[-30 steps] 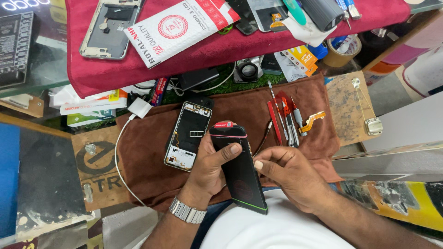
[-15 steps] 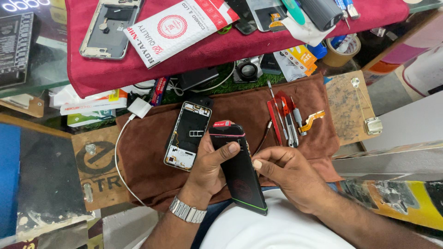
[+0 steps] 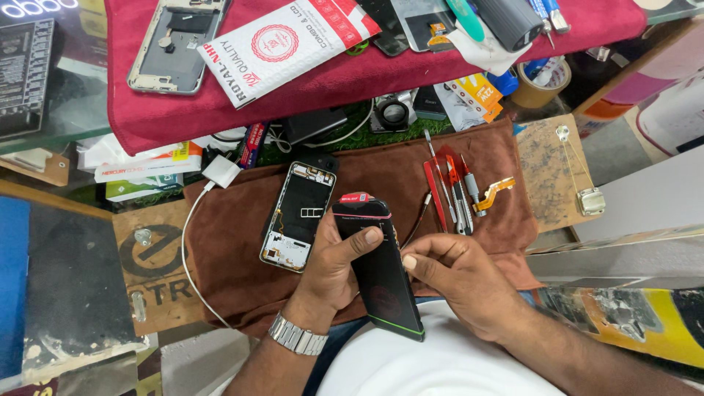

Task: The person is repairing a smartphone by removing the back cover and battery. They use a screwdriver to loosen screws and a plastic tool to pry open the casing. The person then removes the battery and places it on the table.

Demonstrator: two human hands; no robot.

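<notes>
Brown cloth (image 3: 242, 257) covers the bench. Left hand (image 3: 331, 265) grips a black screen (image 3: 381, 279), held tilted above the cloth's near edge. Right hand (image 3: 451, 275) pinches the screen's right edge. Opened phone (image 3: 299, 215) lies just left.

Left hand (image 3: 334, 268) thumb has slid slightly along the black screen panel (image 3: 381, 271)

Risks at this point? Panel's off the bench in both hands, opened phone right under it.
1. The black panel is held tilted above the bench; the left hand pinches it with thumb over its face, the right hand only at one edge. A slip would likely drop it.
2. The opened phone lies exposed just beside it; a dropped panel might hit its internals.
3. The screwdrivers lie loose close by the right hand and could be knocked.
</notes>
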